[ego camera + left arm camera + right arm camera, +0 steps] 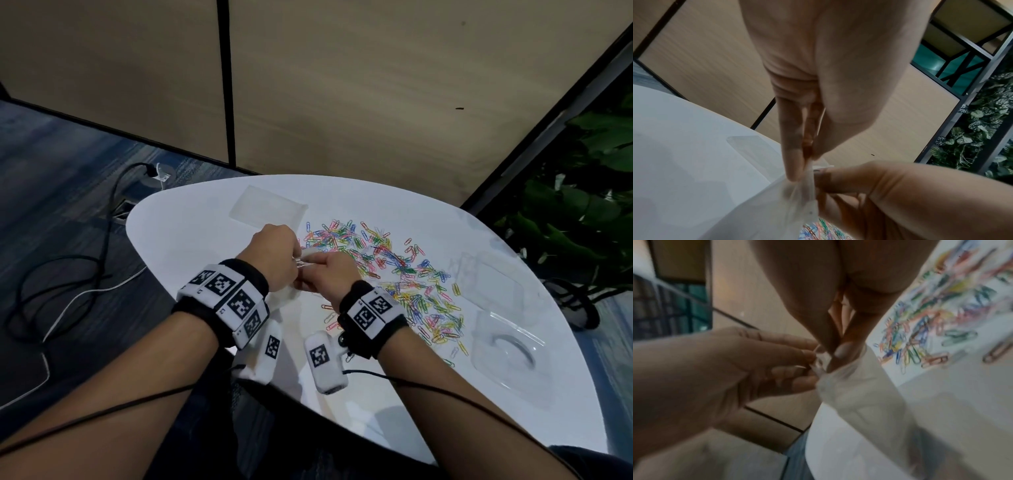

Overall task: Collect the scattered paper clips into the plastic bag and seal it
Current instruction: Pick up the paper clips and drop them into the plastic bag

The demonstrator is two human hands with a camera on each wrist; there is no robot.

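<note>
Paper clips lie scattered on the white table, none collected yet. At their nine o'clock, left hand and right hand pinch the plastic bag mouth, seemingly parting it; filling and sealing remain.

Your left hand and right hand meet above the near-left part of the white table, both pinching the mouth of a clear plastic bag that hangs between them. The strip along the table's left edge is bare, open to a hand. A flat clear plastic piece lies near the far edge. Coloured paper clips cover the middle in a wide band running toward the right. Two clear plastic trays sit along the right edge, just beside the clips. Wall panels stand close behind the far edge, and a leafy plant crowds the far-right corner.
</note>
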